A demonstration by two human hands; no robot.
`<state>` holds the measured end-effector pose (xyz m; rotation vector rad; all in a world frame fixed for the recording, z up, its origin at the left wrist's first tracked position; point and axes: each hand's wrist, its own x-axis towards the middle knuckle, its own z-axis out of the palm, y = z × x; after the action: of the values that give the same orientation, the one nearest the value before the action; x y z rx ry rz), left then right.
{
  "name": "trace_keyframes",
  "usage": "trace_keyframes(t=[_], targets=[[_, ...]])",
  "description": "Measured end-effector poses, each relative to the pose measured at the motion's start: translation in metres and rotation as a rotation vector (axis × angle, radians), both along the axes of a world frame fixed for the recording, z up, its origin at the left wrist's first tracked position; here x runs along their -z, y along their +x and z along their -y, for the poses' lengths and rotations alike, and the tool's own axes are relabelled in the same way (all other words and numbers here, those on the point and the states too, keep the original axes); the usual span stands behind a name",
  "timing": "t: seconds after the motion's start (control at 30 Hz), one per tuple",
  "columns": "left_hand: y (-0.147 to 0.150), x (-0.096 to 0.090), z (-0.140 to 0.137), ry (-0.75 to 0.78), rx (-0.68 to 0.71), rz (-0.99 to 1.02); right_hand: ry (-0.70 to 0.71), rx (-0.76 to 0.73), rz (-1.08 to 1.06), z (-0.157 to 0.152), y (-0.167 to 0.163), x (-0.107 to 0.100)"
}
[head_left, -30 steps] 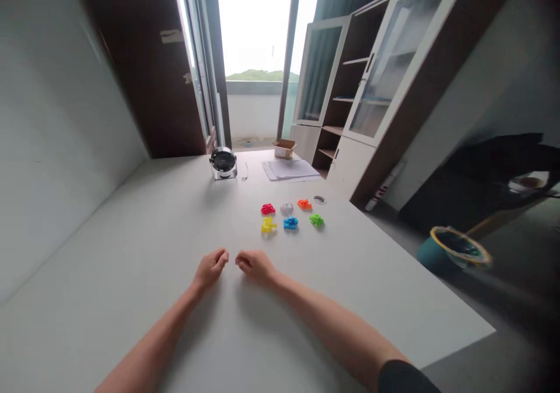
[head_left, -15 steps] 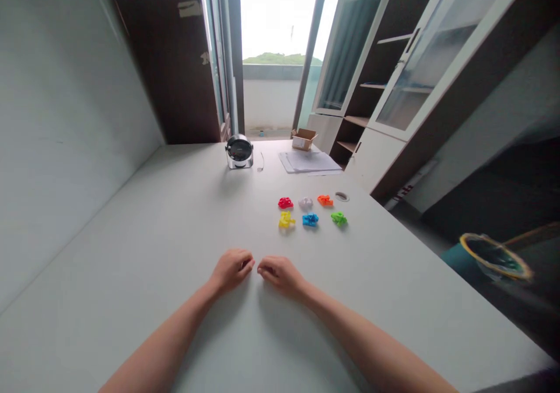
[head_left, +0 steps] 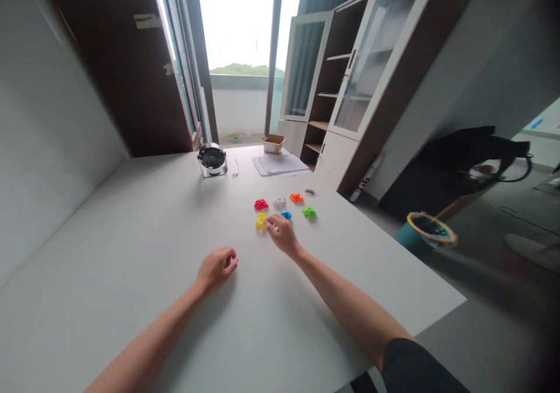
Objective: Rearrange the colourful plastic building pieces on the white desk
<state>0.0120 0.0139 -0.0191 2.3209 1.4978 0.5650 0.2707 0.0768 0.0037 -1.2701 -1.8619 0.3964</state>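
Several small plastic pieces lie in two rows on the white table (head_left: 131, 230): red (head_left: 261, 204), white (head_left: 279, 202) and orange (head_left: 296, 197) behind, yellow (head_left: 261, 220), blue (head_left: 287, 214) and green (head_left: 308, 212) in front. My right hand (head_left: 283, 234) is stretched forward, its fingertips at the yellow piece and just short of the blue one, holding nothing that I can see. My left hand (head_left: 216, 267) rests on the table nearer me, fingers curled, with nothing in it.
A small round metal-framed device (head_left: 212, 159) stands at the table's far end, beside a stack of papers (head_left: 279, 164) and a small cardboard box (head_left: 273, 143). A cable hole (head_left: 310, 192) is near the right edge. A bin (head_left: 429, 232) stands on the floor right of the table.
My right hand has left its place beside the left hand and reached forward to the yellow and blue pieces. The left hand stays curled on the table. The view has shifted.
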Motion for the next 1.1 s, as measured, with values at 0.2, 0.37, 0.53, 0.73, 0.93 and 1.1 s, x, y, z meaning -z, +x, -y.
trace_keyframes(t=[0.2, 0.37, 0.53, 0.73, 0.93, 1.1], targets=[[0.032, 0.003, -0.049, 0.171, 0.039, -0.033, 0.133, 0.475, 0.311, -0.064, 0.094, 0.016], [0.068, 0.014, -0.096, 0.217, 0.105, -0.021, -0.005, 0.513, 0.398, -0.101, 0.152, 0.051], [0.105, 0.02, -0.133, 0.19, 0.148, -0.018, -0.132, 0.345, 0.361, -0.132, 0.158, 0.061], [0.132, 0.018, -0.169, 0.106, 0.091, -0.038, -0.19, 0.151, 0.32, -0.15, 0.138, 0.047], [0.136, 0.02, -0.181, 0.103, 0.163, -0.038, -0.158, -0.003, 0.275, -0.136, 0.099, 0.044], [0.122, 0.025, -0.166, 0.147, 0.173, -0.016, -0.122, 0.054, 0.188, -0.12, 0.05, 0.049]])
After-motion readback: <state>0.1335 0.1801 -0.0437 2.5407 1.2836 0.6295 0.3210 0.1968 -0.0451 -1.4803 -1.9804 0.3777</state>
